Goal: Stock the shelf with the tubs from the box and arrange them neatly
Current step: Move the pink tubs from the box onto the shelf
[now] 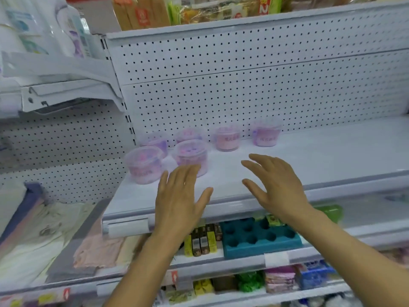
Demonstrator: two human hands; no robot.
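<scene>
Several clear tubs with pink and purple contents stand on the white shelf. Two sit in front at the left, one beside another. Two more stand behind them. Further right along the back are a tub and another, spaced apart. My left hand hovers flat with fingers spread just in front of the front right tub, empty. My right hand is open with fingers apart over the bare middle of the shelf, holding nothing. No box is in view.
A white pegboard back panel rises behind the shelf. The shelf below holds a blue tray with round holes and small yellow and brown boxes. Folded cloths lie at lower left. Packaged goods fill the shelf above.
</scene>
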